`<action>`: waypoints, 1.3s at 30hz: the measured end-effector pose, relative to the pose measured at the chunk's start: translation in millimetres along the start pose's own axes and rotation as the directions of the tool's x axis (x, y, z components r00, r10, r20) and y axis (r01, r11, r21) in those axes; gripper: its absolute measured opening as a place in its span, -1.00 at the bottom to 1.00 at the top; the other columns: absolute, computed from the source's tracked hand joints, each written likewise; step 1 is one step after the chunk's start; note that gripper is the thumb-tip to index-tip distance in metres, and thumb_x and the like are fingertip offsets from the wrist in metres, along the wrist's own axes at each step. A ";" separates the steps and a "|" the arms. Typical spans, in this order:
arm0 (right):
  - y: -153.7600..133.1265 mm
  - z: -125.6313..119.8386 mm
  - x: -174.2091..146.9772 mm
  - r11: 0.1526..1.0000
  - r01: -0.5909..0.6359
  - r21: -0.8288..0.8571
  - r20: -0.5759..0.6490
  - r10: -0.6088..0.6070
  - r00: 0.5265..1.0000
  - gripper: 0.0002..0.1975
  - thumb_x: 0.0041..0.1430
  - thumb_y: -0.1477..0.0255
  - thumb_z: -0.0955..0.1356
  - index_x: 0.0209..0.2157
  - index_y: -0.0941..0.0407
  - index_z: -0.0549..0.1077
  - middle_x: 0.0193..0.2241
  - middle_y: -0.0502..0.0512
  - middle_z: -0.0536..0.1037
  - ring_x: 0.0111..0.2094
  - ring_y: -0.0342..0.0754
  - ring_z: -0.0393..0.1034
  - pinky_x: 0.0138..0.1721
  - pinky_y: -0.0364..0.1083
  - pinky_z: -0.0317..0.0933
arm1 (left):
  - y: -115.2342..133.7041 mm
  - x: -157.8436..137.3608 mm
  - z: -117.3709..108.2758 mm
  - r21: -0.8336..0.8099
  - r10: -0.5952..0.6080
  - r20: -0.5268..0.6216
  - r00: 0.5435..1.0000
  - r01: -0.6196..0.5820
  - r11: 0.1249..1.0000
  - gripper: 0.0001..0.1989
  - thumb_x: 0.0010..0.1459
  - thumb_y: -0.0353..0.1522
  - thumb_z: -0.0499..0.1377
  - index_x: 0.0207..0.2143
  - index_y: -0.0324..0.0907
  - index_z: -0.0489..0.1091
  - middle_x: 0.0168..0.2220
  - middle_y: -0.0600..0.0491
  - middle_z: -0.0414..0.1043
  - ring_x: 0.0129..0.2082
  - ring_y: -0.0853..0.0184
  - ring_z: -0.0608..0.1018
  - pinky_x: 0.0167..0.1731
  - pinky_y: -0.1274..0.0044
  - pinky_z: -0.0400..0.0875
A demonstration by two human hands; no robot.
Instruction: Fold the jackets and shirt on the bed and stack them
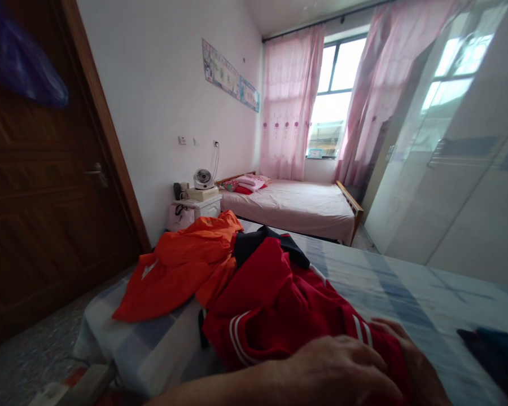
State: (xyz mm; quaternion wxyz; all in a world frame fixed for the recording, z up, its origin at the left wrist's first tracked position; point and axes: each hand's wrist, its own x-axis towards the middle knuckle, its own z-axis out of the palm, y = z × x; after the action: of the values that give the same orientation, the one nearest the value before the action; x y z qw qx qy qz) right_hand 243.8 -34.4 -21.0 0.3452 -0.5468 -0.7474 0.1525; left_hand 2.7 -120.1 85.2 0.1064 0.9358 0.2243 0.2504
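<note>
A red jacket [288, 299] with paired white stripes and a dark navy part [256, 242] lies bunched on the near bed. My left hand [338, 366] reaches across its near side, fingers curled down onto the red cloth; the fingertips are partly hidden. At the garment's right edge, my right hand [415, 361] grips the fabric, its lower part cut off by the frame. An orange garment [186, 262] lies spread just beyond and to the left, touching the jacket.
The near bed has a blue-and-white checked sheet [364, 276]. Dark folded cloth [495, 355] lies at right. Behind stand a nightstand [209, 207] with a small fan [204, 179] and a second bed [296, 206]. A wooden door [38, 214] is left, a glossy wardrobe [461, 186] right.
</note>
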 end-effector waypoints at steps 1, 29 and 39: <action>-0.7 -0.8 0.5 0.999 -0.014 0.032 0.029 0.013 0.999 -0.68 -0.02 0.32 0.23 -0.26 0.04 0.52 -0.07 0.11 0.47 -0.08 0.03 0.41 -0.12 -0.14 0.31 | -6.9 -12.5 -6.7 0.047 -0.127 -0.095 0.987 0.132 0.990 -0.71 0.20 -0.33 0.04 -0.05 -0.16 0.39 0.03 0.01 0.39 0.03 0.37 0.41 0.06 0.64 0.23; -80.4 2.3 54.4 0.894 -0.362 0.266 0.264 0.293 0.919 -0.48 -0.12 0.11 0.36 -0.17 0.17 0.48 -0.18 0.16 0.56 -0.08 0.16 0.40 -0.07 -0.01 0.26 | -13.1 -65.4 -51.3 -0.588 -0.311 0.210 0.927 0.374 0.717 -0.93 0.01 -0.48 0.11 -0.47 -0.20 0.23 -0.43 0.16 0.23 -0.43 0.48 0.29 -0.35 0.65 0.25; -129.3 -16.2 67.9 0.724 -0.342 0.598 0.246 0.240 0.939 -0.61 -0.05 0.32 0.26 -0.15 0.11 0.45 -0.36 0.07 0.58 -0.37 0.02 0.47 -0.34 -0.06 0.34 | -9.1 -86.1 -95.3 -0.633 -0.545 -0.240 0.804 0.296 0.715 -0.75 0.07 -0.44 0.06 -0.19 -0.18 0.42 0.14 -0.02 0.21 0.11 0.16 0.29 0.10 0.41 0.17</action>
State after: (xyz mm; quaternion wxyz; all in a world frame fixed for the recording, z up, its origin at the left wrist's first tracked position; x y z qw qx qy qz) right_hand 151.7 -20.1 92.5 0.4227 -0.4961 -0.5804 0.4881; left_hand -116.5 -144.6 127.2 0.3850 0.7079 0.3682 0.4637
